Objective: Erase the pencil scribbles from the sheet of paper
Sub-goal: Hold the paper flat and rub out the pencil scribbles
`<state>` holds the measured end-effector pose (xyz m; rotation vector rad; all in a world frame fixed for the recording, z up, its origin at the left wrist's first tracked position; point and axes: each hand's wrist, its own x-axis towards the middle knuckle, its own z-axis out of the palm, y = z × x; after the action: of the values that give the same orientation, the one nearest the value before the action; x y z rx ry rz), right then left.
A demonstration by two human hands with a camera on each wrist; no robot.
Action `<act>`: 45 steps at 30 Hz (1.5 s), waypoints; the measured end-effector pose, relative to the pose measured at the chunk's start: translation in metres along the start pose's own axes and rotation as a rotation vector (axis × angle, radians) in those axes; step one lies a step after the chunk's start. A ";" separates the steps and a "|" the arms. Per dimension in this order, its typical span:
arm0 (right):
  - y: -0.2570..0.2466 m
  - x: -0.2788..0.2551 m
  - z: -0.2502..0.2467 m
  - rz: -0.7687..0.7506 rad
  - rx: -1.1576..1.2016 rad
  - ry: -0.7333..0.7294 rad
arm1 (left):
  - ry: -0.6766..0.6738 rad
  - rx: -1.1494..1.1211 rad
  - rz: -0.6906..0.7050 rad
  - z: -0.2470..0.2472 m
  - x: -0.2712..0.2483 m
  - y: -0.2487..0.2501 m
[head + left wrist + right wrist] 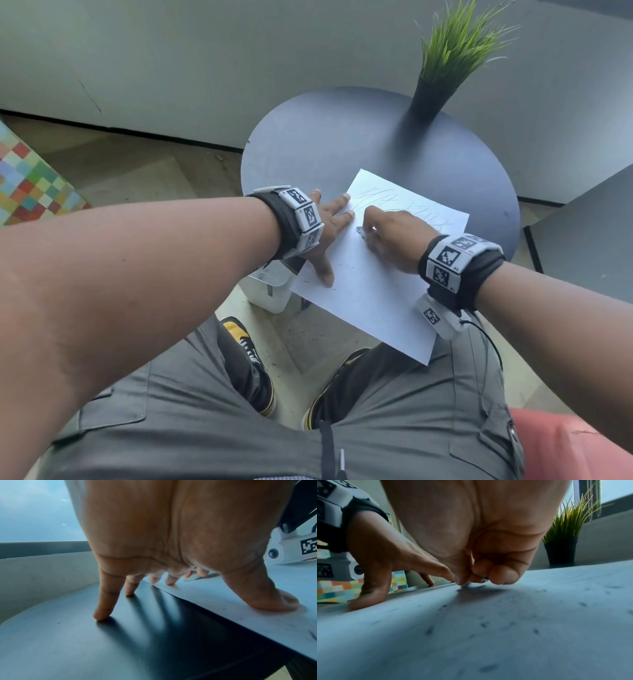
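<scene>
While the head view only showed the backs of both hands, the wrist cams filled in the rest. Nearest the camera were the person's grey trousers (205, 411) and black-and-yellow shoes (253, 370) on the floor. Just past the knees, the sheet of paper (370, 301) lay on the round dark worktop (308, 144), with its near corner hanging off the edge. Its long axis ran diagonally, from that near corner up and away to the left.

The left hand (325, 233) was spread flat with straight fingers. From the left wrist cam you could see its thumb (267, 595) and two fingertips pressing on the paper, while the other two fingertips sat on the bare worktop beside the paper's edge. The right hand (390, 236) was curled tight around a small grey eraser (466, 585), tip down on the sheet. That pinch only really showed in the right wrist cam; from above, the knuckles covered most of it. That low view also caught dark eraser crumbs (484, 624) scattered over the near paper.

Pencil scribbles (394, 205) sat on the far end of the sheet, partly blocked by the right hand. Further back stood a potted grass plant (442, 75) in a black pot, near the wall. A white bin (270, 291) sat under the worktop's edge, and a multicoloured checked thing (30, 185) was off to the left.
</scene>
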<state>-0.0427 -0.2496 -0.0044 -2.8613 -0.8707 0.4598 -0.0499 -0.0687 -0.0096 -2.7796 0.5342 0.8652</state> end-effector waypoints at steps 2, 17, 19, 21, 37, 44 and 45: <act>-0.017 -0.010 0.006 -0.134 -0.020 -0.106 | -0.014 -0.001 0.006 -0.001 -0.001 0.000; 0.005 -0.013 0.001 -0.031 -0.041 -0.060 | -0.007 -0.016 -0.009 -0.001 0.001 0.003; 0.008 -0.014 0.002 -0.017 -0.074 -0.045 | -0.001 -0.017 -0.014 0.000 0.001 0.003; -0.010 -0.024 0.013 -0.155 -0.073 -0.144 | 0.002 -0.004 -0.012 0.001 0.001 0.003; 0.014 -0.013 0.003 -0.002 -0.058 -0.013 | -0.003 -0.002 -0.020 -0.004 0.004 0.006; -0.002 -0.012 0.005 -0.039 0.001 -0.105 | -0.007 0.005 -0.030 -0.005 0.004 0.007; 0.009 -0.004 0.000 0.053 -0.012 -0.034 | 0.002 0.008 -0.029 -0.004 0.004 0.008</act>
<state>-0.0419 -0.2591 -0.0053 -2.9013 -0.8078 0.5123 -0.0472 -0.0781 -0.0091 -2.7742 0.4955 0.8532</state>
